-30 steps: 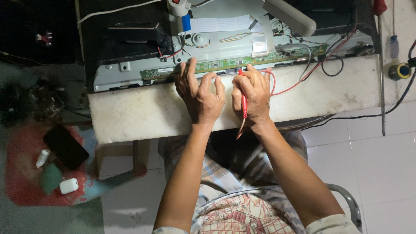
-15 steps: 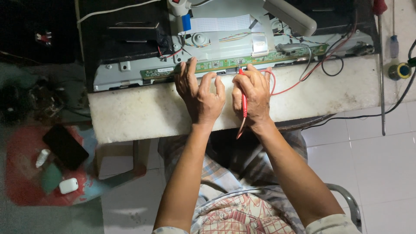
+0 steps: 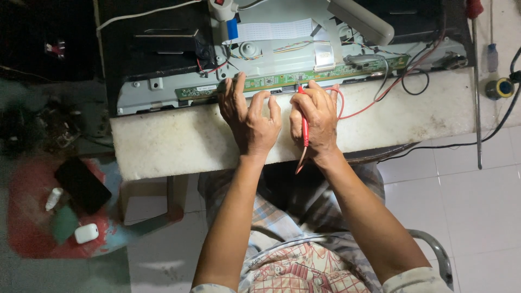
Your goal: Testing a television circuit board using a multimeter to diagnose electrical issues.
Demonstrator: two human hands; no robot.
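Note:
A long green circuit board strip point(image 3: 325, 74) runs along the near edge of an opened flat-panel chassis point(image 3: 163, 87) on a white slab point(image 3: 179, 146). My right hand point(image 3: 317, 122) grips a red test probe point(image 3: 304, 127), its tip touching the strip, with its red wire point(image 3: 369, 108) looping to the right. My left hand point(image 3: 249, 119) lies flat beside it, fingers spread, fingertips resting on the strip's edge and the slab, holding nothing.
A white flat ribbon cable point(image 3: 277, 30) and a grey bar point(image 3: 361, 21) lie on the chassis. Black cables point(image 3: 450, 145) and a yellow-ringed round object point(image 3: 498, 88) sit at the right. A red stool point(image 3: 32, 217) at left carries a black phone point(image 3: 81, 184) and a small white case point(image 3: 86, 233).

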